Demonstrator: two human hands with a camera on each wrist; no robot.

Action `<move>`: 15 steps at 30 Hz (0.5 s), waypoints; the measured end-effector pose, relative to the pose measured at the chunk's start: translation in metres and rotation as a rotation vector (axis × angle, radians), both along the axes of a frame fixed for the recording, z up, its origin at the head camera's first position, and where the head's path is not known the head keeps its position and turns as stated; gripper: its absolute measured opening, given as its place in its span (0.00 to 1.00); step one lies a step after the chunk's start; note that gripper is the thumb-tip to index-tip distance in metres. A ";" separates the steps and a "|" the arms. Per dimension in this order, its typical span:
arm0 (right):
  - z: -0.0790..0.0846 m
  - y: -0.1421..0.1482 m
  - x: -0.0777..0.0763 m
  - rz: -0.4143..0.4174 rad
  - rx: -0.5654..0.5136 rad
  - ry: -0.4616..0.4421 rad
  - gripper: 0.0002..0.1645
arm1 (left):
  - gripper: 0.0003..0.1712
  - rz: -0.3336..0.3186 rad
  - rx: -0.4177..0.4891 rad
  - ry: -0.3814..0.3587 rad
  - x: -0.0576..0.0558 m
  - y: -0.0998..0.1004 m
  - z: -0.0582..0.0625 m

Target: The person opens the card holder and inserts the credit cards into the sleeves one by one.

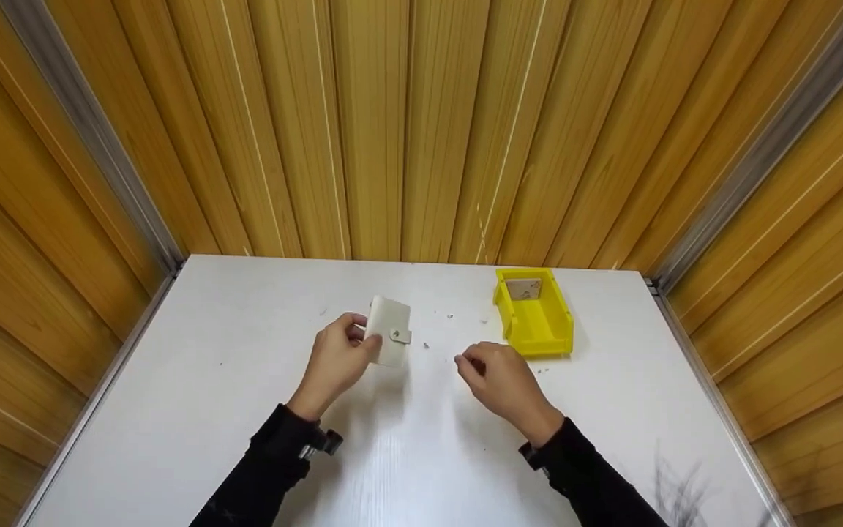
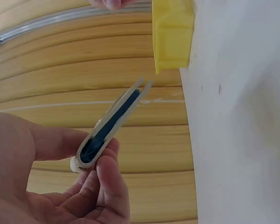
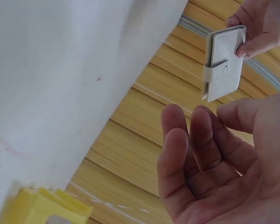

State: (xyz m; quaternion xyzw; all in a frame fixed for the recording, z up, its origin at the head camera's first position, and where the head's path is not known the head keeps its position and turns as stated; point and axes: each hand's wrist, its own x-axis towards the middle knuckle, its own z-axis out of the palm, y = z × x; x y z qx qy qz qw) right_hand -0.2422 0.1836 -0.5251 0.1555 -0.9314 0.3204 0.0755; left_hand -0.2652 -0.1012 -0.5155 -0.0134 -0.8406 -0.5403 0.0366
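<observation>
My left hand (image 1: pixel 337 355) grips a small white wallet (image 1: pixel 391 322) by its spine side, thumb on the front and fingers behind. A strap with a round snap (image 1: pixel 396 334) closes over the wallet's right edge in the head view. From the left wrist view the wallet is seen end-on, with a dark blue inside (image 2: pixel 109 126) between its covers. My right hand (image 1: pixel 502 380) is to the right of the wallet, apart from it. Its fingers (image 3: pixel 172 149) hang loosely curled with nothing between them, as the right wrist view shows.
A yellow open-front bin (image 1: pixel 537 315) stands at the back right of the white table (image 1: pixel 173 410), with a pale patterned piece (image 1: pixel 522 288) at its far end. Small dark marks dot the tabletop. Wood-look panel walls (image 1: pixel 370 132) enclose the back and both sides.
</observation>
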 end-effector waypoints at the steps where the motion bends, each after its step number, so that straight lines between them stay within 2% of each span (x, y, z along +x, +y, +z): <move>1: 0.002 -0.003 0.000 0.005 -0.008 -0.006 0.11 | 0.16 -0.016 0.009 0.002 0.003 0.005 0.001; 7: 0.007 -0.018 0.002 0.061 -0.042 0.012 0.11 | 0.14 -0.107 0.029 0.007 0.022 0.031 -0.003; 11: 0.004 -0.019 0.002 0.082 -0.026 0.050 0.14 | 0.14 -0.139 0.049 0.012 0.030 0.044 -0.006; 15: 0.000 -0.015 0.001 0.079 -0.024 0.047 0.16 | 0.14 -0.158 0.074 -0.007 0.034 0.052 -0.009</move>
